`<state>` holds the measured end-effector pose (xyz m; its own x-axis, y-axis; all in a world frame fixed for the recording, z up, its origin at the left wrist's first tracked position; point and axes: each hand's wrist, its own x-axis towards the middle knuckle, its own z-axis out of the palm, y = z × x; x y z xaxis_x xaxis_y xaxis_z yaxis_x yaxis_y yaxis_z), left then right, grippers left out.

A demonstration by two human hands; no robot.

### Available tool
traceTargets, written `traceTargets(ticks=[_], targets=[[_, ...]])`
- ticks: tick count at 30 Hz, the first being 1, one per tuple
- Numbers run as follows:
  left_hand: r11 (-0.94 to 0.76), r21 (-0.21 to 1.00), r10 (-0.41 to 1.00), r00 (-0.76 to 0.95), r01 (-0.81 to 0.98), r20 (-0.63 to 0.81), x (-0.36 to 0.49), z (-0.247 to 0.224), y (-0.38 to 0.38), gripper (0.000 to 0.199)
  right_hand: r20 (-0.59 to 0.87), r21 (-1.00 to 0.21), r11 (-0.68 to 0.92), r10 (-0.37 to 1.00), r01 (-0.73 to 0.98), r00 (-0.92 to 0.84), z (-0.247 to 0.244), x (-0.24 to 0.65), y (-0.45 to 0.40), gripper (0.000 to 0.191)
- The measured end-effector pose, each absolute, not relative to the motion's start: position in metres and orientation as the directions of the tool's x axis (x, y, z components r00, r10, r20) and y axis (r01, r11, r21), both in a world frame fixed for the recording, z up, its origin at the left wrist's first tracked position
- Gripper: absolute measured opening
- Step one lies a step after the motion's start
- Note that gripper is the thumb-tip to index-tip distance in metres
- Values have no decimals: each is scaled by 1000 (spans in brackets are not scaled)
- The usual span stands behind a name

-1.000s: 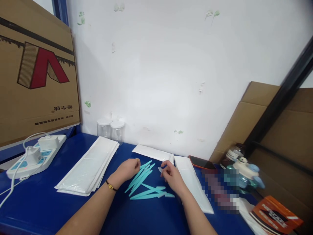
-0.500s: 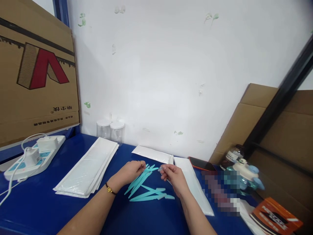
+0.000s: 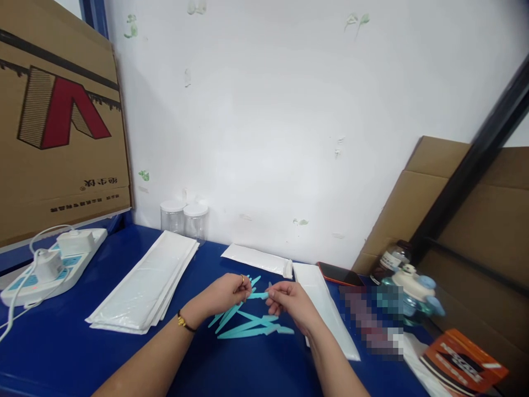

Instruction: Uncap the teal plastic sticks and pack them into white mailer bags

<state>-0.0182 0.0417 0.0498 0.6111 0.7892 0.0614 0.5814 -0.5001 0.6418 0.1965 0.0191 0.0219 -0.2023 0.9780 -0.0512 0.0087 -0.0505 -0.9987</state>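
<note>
Between my two hands a turquoise eyebrow razor (image 3: 257, 296) lies nearly level, its handle in the closed fingers of my left hand (image 3: 231, 292). My right hand (image 3: 289, 300) pinches at the razor's pale blade end. A small translucent blade cap (image 3: 270, 285) shows at the right fingertips; whether it touches the blade I cannot tell. Under and in front of the hands lie several more turquoise razors (image 3: 243, 333) in a loose, crossed pile on the blue table (image 3: 248, 366). My left hand hides part of the pile.
White padded packets (image 3: 144, 281) are stacked at left, beside a power strip (image 3: 78, 270). Behind are two clear jars (image 3: 195, 223) and a white packet (image 3: 256, 259). Rightward lie another packet (image 3: 330, 320), a phone (image 3: 339, 273), a teal bottle (image 3: 413, 298) and an orange box (image 3: 465, 361).
My hands have come closer together. The razor's blade end now meets my right fingertips, where a gap showed before. The camera view has shifted slightly.
</note>
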Motion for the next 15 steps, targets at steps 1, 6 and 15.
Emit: traceTargets(ticks=[1, 6, 15], targets=[[-489, 645, 800, 596, 587, 64, -18, 49, 43, 26, -66, -997, -58, 975, 43, -212, 23, 199, 18, 27], [-455, 466, 879, 467, 759, 98, -21, 39, 52, 24, -175, -924, -65, 948, 377, -265, 23, 209, 14, 16], [-421, 255, 903, 429, 871, 26, -13, 31, 50, 17, 225, -586, 64, 971, 808, 86, 22, 235, 28, 15]])
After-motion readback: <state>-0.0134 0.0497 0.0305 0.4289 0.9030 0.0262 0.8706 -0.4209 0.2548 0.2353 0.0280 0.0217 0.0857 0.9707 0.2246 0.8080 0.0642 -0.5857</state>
